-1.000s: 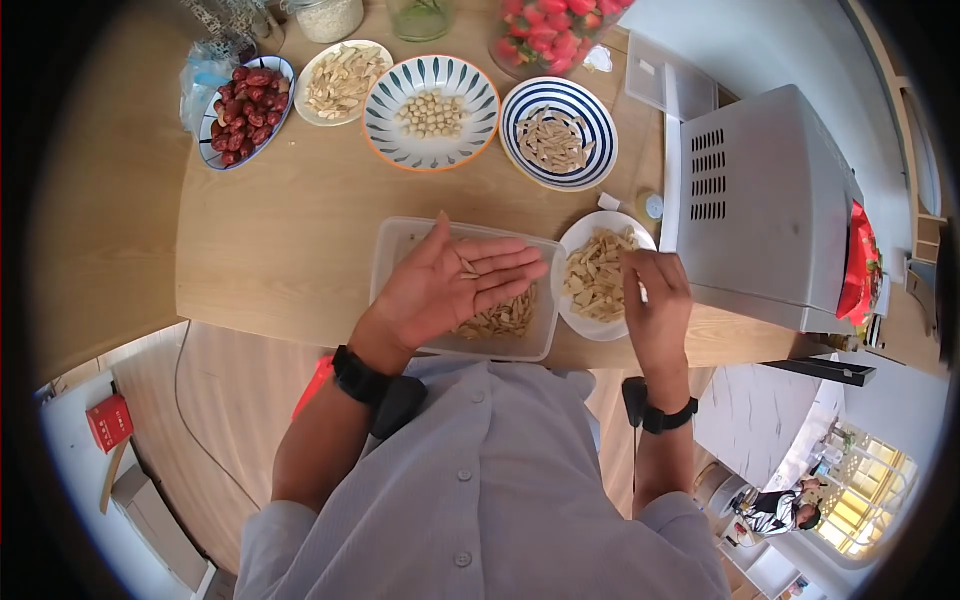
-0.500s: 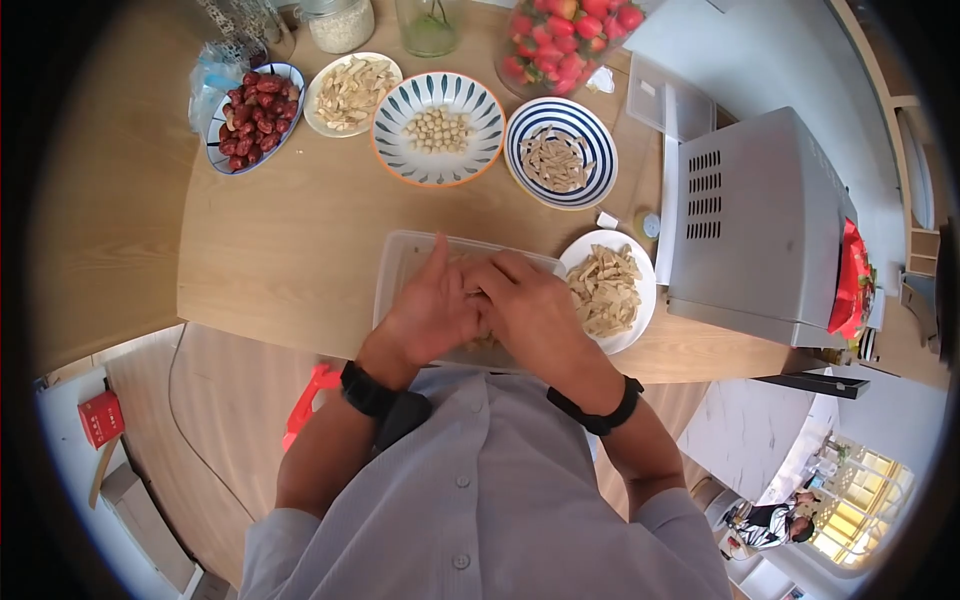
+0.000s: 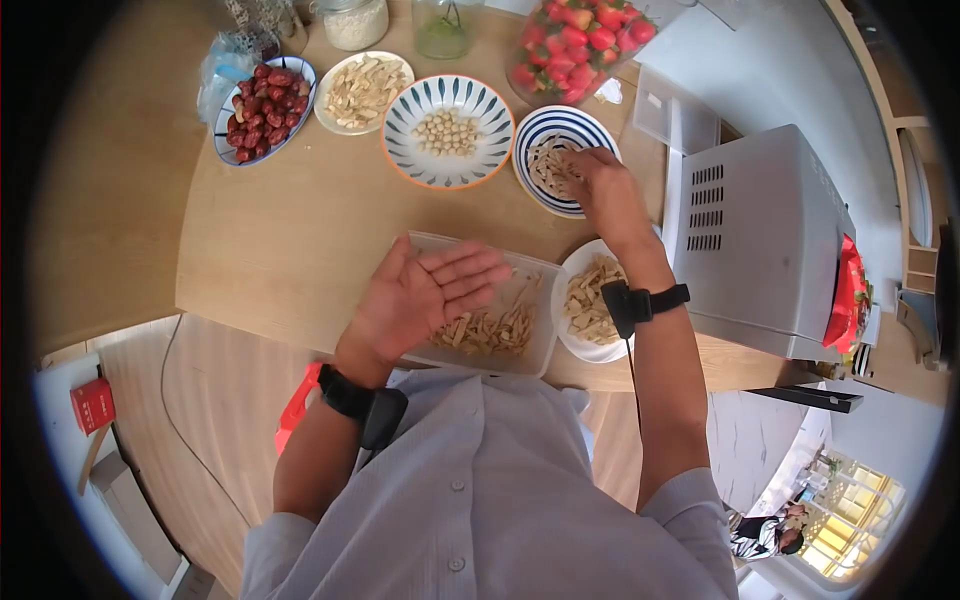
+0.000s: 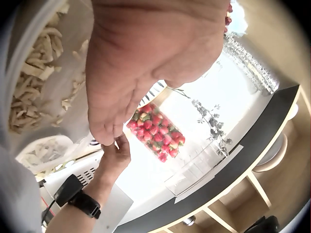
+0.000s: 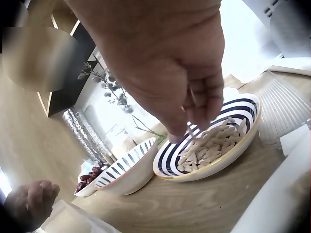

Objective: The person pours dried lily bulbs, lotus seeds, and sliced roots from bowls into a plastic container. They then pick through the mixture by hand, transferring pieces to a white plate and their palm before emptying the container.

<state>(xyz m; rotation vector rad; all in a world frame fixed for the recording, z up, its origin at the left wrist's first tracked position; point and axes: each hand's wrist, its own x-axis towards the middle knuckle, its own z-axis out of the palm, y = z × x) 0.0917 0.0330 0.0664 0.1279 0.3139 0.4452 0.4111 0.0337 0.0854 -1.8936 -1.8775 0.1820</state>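
Note:
My left hand (image 3: 425, 300) is held palm up with straight fingers over the clear plastic box (image 3: 548, 330), and no piece shows on its palm. Pale dried strips (image 3: 487, 332) lie in that box. My right hand (image 3: 608, 195) reaches over the blue-and-white striped plate (image 3: 527, 120), fingers bent down toward similar strips (image 5: 214, 148) heaped there. In the right wrist view its thumb and fingertips pinch a thin pale strip (image 5: 190, 131) just above the heap. Beside the box, a white plate (image 3: 612, 353) of paler pieces sits under my right forearm.
A petal-patterned bowl (image 3: 400, 150) of round cream beads, a plate of pale slices (image 3: 366, 90) and an oval dish of red dates (image 3: 268, 115) line the back. Strawberries (image 3: 575, 50) fill a clear container. A grey metal appliance (image 3: 750, 230) stands at right.
From the white plate, my right hand went to the left palm, then out to the striped plate. Strips seen on the left palm are gone from it; the left hand shifted slightly left.

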